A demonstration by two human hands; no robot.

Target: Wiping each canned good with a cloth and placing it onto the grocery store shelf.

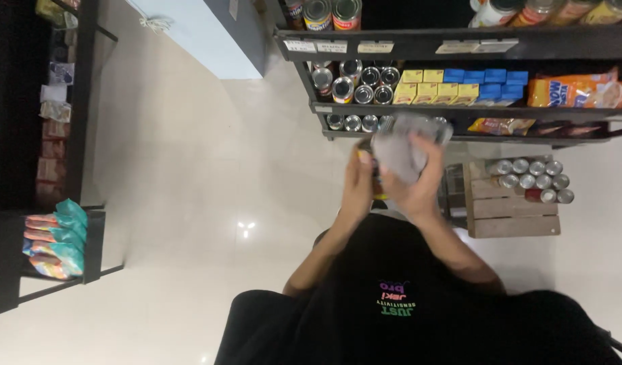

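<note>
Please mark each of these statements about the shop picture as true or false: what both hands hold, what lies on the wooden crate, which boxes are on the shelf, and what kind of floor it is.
1. The right hand holds a grey cloth. True.
2. The left hand hangs free at the person's side. False: it is raised, holding a dark container against the cloth.
3. Cans lie on the wooden crate. True.
4. The boxes on the shelf are all red. False: yellow boxes and blue boxes stand there.
5. The floor is dark carpet. False: it is pale and glossy.
</note>
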